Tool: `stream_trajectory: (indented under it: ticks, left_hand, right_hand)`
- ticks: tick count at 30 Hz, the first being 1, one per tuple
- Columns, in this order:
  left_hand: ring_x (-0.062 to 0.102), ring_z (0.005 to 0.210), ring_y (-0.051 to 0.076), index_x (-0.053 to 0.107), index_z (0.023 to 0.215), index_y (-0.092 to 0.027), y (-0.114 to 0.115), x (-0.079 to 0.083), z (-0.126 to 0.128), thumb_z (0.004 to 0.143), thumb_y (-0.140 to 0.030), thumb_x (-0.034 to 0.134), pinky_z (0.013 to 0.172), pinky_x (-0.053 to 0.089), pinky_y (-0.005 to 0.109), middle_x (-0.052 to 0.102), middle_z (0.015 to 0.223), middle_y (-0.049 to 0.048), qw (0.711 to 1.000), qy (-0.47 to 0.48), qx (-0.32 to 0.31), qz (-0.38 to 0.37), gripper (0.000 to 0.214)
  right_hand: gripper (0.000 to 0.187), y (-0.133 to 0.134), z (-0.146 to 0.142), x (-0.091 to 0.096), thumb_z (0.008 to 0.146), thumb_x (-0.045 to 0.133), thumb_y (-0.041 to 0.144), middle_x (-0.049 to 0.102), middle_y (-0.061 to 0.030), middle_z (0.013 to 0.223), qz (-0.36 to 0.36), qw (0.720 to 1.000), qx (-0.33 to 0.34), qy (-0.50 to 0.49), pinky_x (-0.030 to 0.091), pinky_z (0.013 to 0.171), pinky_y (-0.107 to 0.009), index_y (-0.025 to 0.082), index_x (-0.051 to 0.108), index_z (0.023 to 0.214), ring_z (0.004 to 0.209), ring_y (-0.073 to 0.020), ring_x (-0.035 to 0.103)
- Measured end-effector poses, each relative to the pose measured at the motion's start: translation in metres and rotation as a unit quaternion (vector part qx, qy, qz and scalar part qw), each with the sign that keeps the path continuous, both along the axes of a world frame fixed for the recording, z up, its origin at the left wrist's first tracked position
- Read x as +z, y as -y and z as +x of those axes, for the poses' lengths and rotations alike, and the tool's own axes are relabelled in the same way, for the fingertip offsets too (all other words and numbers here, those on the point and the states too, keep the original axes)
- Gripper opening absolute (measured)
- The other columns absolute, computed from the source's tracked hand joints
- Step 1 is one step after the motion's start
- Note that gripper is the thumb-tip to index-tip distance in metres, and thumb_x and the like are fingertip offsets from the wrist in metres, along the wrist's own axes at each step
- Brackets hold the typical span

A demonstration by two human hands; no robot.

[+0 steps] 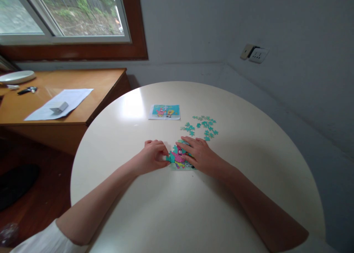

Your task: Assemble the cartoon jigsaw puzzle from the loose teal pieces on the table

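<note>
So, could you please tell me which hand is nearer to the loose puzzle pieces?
Right. The right hand is just on the near side of the loose puzzle pieces; the left hand is farther away, to their left.

The bench (177,212) has a glossy white top with a rounded rim. Daylight glares near its far left edge. Beyond that edge stands a brown wooden desk (110,81), its near right corner close to the bench's rim. Above the desk, a sliding window (52,36) in a reddish-brown wooden frame (139,43) shows greenery and bare ground. A pale wall (188,28) rises past the far edge; another (306,83), shadowed and bearing a socket (259,55), runs along the right. Dark reddish floor (55,194) shows below the left edge.
</note>
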State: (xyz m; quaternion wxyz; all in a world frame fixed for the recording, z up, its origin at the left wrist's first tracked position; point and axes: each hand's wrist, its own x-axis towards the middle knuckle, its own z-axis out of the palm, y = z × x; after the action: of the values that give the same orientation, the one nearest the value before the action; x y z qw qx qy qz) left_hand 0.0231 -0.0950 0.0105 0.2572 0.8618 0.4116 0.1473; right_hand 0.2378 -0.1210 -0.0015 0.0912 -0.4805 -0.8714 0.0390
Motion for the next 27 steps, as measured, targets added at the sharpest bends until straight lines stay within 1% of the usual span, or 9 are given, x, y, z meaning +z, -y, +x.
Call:
stream_trajectory:
  ticks: [15,27]
  left_hand:
    - [0.054,0.075,0.015,0.054,0.068,-0.02,0.0001,-0.0012,-0.0014,0.067,-0.029,0.062,0.082,0.031,0.033,0.056,0.071,-0.0024,1.0,0.0,-0.014,0.01,0.013]
    - [0.052,0.079,0.016,0.053,0.072,-0.02,0.0015,0.0012,-0.0001,0.067,-0.027,0.06,0.082,0.031,0.034,0.056,0.076,-0.0017,1.0,-0.01,-0.017,0.011,0.012]
  right_hand:
    - [0.039,0.0008,-0.0008,0.0014,0.09,0.038,0.031,0.044,-0.013,0.135,-0.003,1.0,-0.002,0.0,0.03,0.1,-0.042,0.021,0.047,0.127,0.125,-0.0223,0.039]
    - [0.039,0.0001,-0.0001,0.0002,0.091,0.037,0.032,0.045,-0.0124,0.135,0.005,1.0,0.001,0.001,0.031,0.099,-0.042,0.022,0.047,0.128,0.124,-0.0228,0.04]
